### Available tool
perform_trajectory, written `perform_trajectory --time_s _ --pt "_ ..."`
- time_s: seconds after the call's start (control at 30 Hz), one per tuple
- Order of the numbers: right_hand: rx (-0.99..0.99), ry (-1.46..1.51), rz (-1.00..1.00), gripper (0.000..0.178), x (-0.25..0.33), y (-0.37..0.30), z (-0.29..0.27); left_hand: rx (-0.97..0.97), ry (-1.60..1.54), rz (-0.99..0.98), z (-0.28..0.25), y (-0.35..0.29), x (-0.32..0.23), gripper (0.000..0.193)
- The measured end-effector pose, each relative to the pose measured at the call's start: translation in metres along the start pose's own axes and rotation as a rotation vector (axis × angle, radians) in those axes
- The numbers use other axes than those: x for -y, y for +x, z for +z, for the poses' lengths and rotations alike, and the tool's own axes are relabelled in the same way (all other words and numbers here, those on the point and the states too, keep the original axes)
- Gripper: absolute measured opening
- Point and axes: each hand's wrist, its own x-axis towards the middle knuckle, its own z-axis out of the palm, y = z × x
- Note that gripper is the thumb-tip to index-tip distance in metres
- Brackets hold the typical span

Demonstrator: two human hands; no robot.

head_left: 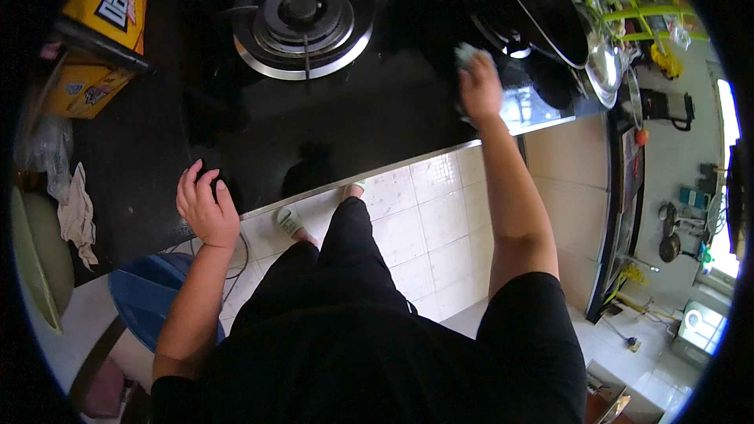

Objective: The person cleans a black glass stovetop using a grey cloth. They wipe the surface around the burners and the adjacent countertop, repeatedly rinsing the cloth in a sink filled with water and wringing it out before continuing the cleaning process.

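My right hand [481,90] is closed on a pale grey-green cloth [470,55] and presses it to the glossy black glass cooktop [377,114], just left of a black wok [542,4]. The hand and cloth are slightly blurred. At the cooktop's front left edge my left hand [209,204] rests with its fingers spread, holding nothing. Farther back, between the two hands, sits a round gas burner [305,16] with a metal ring and pan supports.
Yellow boxes [110,0] stand at the far left, with a crumpled beige cloth [77,220] nearer me. A blue bin [149,298] is below the counter's left end. A pot lid [603,63] and a green rack [628,0] are beyond the wok.
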Motion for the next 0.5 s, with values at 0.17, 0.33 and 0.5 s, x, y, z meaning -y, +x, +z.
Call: perform_trajectory --time_s 0.17,0.33,0.5 --pt "0.264 0.353 -0.393 0.041 0.156 -0.064 -0.007 -0.016 0.009 0.013 -0.001 0.001 0.001 0.02" --pt "0.753 1.25 0.122 0.034 0.173 -0.104 -0.056 -0.022 -0.001 0.003 0.002 0.001 0.002 0.021" --pt "0.579 1.05 0.526 0.043 0.065 -0.047 -0.089 -0.02 0.0 0.005 0.003 0.001 0.0 0.021"
